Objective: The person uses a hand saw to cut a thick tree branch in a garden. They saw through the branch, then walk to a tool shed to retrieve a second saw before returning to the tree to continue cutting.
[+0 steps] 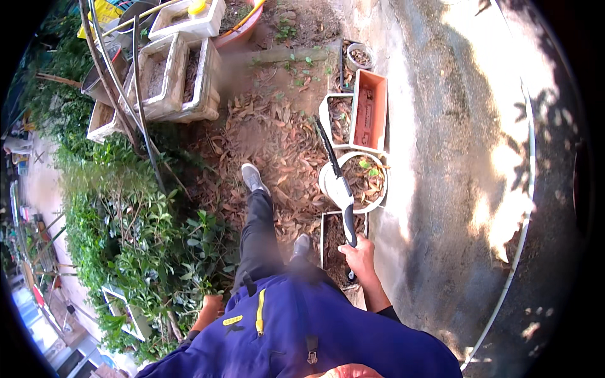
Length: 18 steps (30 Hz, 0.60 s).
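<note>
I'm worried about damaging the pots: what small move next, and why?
Probably lift the cutter slightly with the right hand: its toothed blade points forward and, in this view, overlaps the rim of the round white pot. Lifting might spare it, though the gap is hard to judge.

Brown earthen ground (252,142), strewn with a layer of curled reddish-brown dry leaves (296,160). Along its right margin, beside the grey concrete paving (454,126), stands a row of containers, from far to near: a small round pale pot (371,61); an upright rectangular terracotta-coloured planter (382,110), just beside a white four-sided tub (340,147); a round white pot (326,181); and a rectangular pale-rimmed trough (322,242), partly hidden.
</note>
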Tool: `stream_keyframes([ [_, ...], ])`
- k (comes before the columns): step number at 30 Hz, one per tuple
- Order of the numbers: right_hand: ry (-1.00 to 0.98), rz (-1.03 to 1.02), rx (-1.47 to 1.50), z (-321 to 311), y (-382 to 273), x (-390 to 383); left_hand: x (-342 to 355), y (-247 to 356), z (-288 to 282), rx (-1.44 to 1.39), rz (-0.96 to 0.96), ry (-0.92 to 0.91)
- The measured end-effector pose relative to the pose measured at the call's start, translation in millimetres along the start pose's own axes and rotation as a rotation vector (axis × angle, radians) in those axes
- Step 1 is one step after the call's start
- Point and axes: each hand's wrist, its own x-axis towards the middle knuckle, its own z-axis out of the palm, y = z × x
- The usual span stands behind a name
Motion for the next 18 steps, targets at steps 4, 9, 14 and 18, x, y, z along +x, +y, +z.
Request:
stream_keyframes([
  [4,-0.028,0.064,-0.061,6.7,-77.0,42.2,19.3,-22.7,-106.7,-0.56,-0.233,-0.057],
  [9,0.014,0.148,0.17,39.8,-152.9,105.7,57.6,-105.1,-318.9,-1.77,-0.551,0.347],
  [14,0.033,0.121,0.323,57.3,-254.0,147.3,82.6,-162.8,-530.4,-1.485,-0.158,0.666],
  [18,0.148,-0.009,0.222,67.2,-273.8,175.9,74.1,-155.5,-634.1,-1.537,-0.067,0.741],
])
